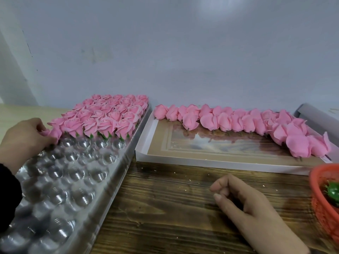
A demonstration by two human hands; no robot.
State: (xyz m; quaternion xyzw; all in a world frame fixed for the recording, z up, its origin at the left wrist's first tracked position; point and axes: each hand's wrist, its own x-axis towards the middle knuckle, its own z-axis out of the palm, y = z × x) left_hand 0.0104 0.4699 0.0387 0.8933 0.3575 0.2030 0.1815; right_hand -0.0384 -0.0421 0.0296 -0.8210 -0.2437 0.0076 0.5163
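The bare wood of the table [165, 208] in the lower centre is the widest open stretch, hemmed by the clear tray [119, 173] on the left, the white box [220, 165] above and the red basket [322, 215] at the right edge; the right hand [244, 202] lies in it. The tray's near cups [77, 197] are open from above; packed roses [102, 118] fill its far rows, and the left hand [23, 140], pinching a rose [55, 133], covers its left edge. In the box, loose rose heads [238, 121] line the far and right sides.
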